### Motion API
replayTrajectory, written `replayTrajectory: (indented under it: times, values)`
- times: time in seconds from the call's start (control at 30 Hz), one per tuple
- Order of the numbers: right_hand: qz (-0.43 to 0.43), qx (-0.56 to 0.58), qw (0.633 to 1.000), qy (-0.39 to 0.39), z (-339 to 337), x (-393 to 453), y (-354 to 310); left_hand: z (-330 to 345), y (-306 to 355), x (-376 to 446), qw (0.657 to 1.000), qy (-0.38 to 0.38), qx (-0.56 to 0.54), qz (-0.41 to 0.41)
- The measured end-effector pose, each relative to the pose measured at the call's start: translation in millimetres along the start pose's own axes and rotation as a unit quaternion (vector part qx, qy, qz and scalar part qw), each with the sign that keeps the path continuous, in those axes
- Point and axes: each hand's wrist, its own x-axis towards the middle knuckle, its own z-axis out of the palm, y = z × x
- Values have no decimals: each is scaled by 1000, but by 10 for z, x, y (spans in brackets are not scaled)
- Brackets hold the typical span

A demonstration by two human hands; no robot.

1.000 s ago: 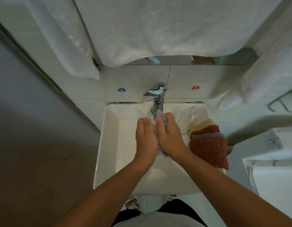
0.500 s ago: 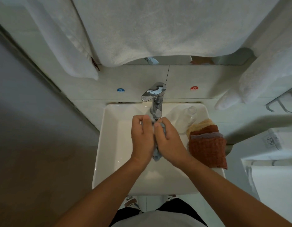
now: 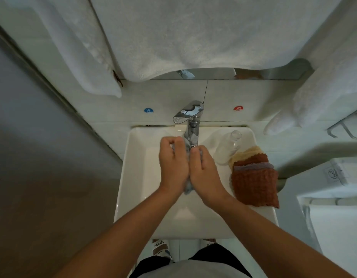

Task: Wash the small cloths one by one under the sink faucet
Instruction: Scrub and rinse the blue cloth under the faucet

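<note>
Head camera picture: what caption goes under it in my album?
Both hands rub a blue-grey cloth under the faucet, beside stacked cloths.

Pale glazed wall tiles (image 3: 223, 97) form the far wall, carrying a blue cold sticker (image 3: 148, 110) on the left and a red hot sticker (image 3: 238, 108) on the right. White towels (image 3: 193, 33) hang above them across the far wall, over a narrow mirror strip (image 3: 273, 74). A grey wall (image 3: 33, 137) fills the left side. A chrome rack (image 3: 346, 127) sits far right. The light is dim and even.
</note>
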Motion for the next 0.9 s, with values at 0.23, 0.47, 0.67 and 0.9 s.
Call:
replayTrajectory:
  times: [0.23,0.47,0.67,0.9]
  values:
    - [9,-13,999,50,-75,229,-54,64,-31,-190,999,-53,1,-4]
    - [-18,-26,999,8,-57,186,27,45,-113,-199,999,-32,8,-30]
    - [-56,-31,994,-85,-86,49,-21,22,-40,89,998,12,-31,-44]
    - [-28,-52,996,-64,-7,32,99,54,-118,161,991,37,-70,-106]
